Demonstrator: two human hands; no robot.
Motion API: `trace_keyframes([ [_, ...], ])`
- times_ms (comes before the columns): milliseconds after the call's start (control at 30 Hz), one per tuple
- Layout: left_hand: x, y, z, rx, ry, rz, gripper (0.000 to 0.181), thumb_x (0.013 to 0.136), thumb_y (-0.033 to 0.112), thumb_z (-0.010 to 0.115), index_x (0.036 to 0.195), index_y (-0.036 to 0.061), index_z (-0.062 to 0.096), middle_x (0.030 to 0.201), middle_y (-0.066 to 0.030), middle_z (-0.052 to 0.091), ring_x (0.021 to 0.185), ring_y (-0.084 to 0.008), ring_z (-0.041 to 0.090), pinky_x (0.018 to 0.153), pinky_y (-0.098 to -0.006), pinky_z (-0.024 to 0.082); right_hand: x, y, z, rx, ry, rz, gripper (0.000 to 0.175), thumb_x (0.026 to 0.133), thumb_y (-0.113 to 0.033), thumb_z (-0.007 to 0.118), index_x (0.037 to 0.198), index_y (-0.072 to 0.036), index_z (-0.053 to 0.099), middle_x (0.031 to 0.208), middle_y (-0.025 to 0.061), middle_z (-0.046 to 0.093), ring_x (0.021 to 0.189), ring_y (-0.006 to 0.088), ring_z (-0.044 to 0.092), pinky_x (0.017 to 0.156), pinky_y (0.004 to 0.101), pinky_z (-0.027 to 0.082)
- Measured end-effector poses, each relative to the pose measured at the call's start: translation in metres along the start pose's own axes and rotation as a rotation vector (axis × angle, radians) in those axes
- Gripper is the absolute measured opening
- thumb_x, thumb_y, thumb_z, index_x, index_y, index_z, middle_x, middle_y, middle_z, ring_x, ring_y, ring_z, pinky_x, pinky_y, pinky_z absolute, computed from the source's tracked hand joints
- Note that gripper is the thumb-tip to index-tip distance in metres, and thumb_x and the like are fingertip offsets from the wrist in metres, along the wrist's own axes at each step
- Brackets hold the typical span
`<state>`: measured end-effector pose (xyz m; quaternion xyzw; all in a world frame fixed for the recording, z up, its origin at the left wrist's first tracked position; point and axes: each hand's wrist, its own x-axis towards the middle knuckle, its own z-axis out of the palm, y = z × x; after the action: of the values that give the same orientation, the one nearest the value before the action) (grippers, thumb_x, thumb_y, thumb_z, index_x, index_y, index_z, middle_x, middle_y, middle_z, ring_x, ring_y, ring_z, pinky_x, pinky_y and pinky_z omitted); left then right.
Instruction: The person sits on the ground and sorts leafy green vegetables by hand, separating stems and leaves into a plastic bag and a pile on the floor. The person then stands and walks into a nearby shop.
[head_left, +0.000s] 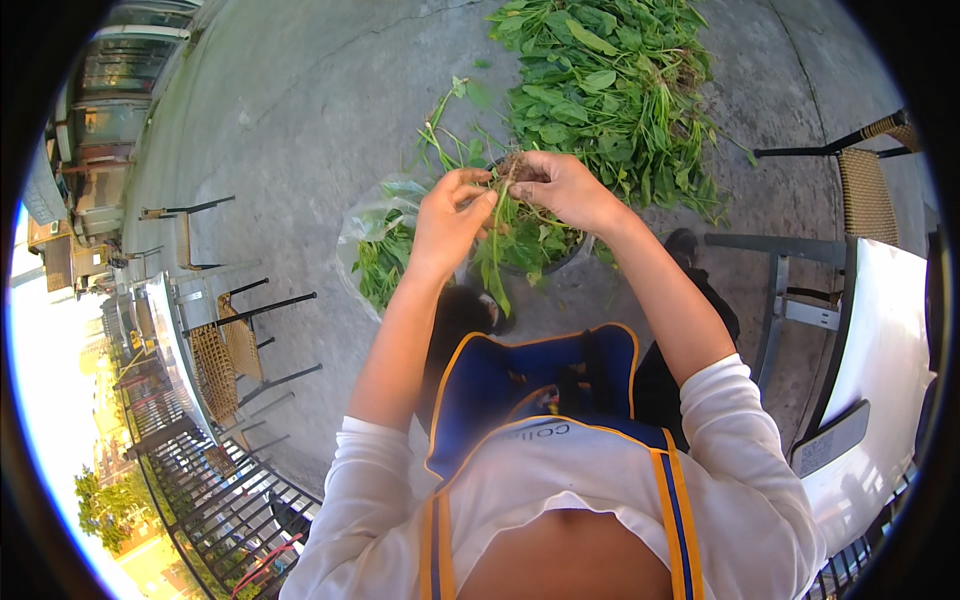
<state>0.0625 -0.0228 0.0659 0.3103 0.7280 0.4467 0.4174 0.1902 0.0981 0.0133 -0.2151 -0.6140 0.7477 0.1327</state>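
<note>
Between my two hands is a leafy green plant (497, 247) with pale, thin roots at its top end. My left hand (454, 214) pinches its stem between thumb and fingers. My right hand (561, 187) grips the root end, fingertips close to those of the left. Below them stands a dark round container (564, 262) holding leaves and stalks, partly hidden by the hands. Left of it lies a clear plastic bag (352, 238) with green leaves inside. Beyond the container, a large heap of leafy greens (592, 97) with roots is spread on the concrete floor.
Loose stalks (442, 146) lie on the floor beyond my left hand. At the right are a white-topped table (874, 330) and a woven chair (866, 195). More woven chairs (214, 367) and a table stand at the left, near a metal railing (202, 517).
</note>
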Motion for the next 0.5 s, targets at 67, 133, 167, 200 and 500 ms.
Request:
trace_keyframes([
  [67, 0.002, 0.001, 0.002, 0.061, -0.035, -0.036, 0.023, 0.087, 0.013, 0.059, 0.104, -0.0014, 0.054, 0.083, -0.0062, 0.062, 0.061, -0.0119, 0.061, 0.053, -0.0224, 0.043, -0.002, -0.003, 0.001, -0.049, -0.012, -0.012, 0.027, 0.084, -0.004, 0.059, 0.110, 0.001, 0.056, 0.086, 0.0065, 0.062, 0.080, 0.0128, 0.056, 0.076, 0.0282, 0.045],
  [133, 0.005, 0.002, 0.002, 0.082, -0.074, -0.065, 0.020, 0.087, 0.014, 0.059, 0.100, -0.0012, 0.057, 0.081, -0.0052, 0.062, 0.061, -0.0111, 0.060, 0.053, -0.0224, 0.043, -0.004, -0.006, 0.000, -0.032, -0.036, -0.047, 0.033, 0.084, -0.003, 0.058, 0.117, 0.001, 0.052, 0.085, 0.0064, 0.061, 0.079, 0.0121, 0.055, 0.075, 0.0275, 0.045],
  [167, 0.007, 0.002, 0.001, 0.070, -0.097, -0.071, 0.019, 0.087, 0.015, 0.060, 0.097, -0.0011, 0.058, 0.079, -0.0048, 0.061, 0.060, -0.0108, 0.059, 0.054, -0.0224, 0.043, -0.006, -0.007, -0.001, -0.010, -0.060, -0.087, 0.037, 0.084, -0.002, 0.058, 0.120, 0.001, 0.050, 0.084, 0.0064, 0.061, 0.078, 0.0118, 0.054, 0.074, 0.0271, 0.045],
  [200, 0.009, 0.004, 0.000, 0.059, -0.121, -0.077, 0.018, 0.087, 0.015, 0.060, 0.095, -0.0009, 0.059, 0.078, -0.0044, 0.061, 0.060, -0.0104, 0.059, 0.054, -0.0225, 0.044, -0.006, -0.009, -0.005, -0.038, -0.091, -0.064, 0.040, 0.084, -0.002, 0.057, 0.123, 0.001, 0.048, 0.085, 0.0066, 0.061, 0.077, 0.0116, 0.054, 0.073, 0.0269, 0.045],
  [500, 0.007, 0.020, -0.005, 0.784, -0.273, 0.606, 0.011, 0.077, 0.008, 0.061, 0.087, 0.0045, 0.059, 0.078, -0.0075, 0.058, 0.068, -0.0229, 0.055, 0.066, -0.0300, 0.042, -0.012, -0.013, -0.022, 0.211, -0.409, -0.014, 0.053, 0.081, 0.004, 0.053, 0.132, 0.000, 0.041, 0.084, 0.0038, 0.057, 0.071, 0.0115, 0.053, 0.068, 0.0263, 0.046],
])
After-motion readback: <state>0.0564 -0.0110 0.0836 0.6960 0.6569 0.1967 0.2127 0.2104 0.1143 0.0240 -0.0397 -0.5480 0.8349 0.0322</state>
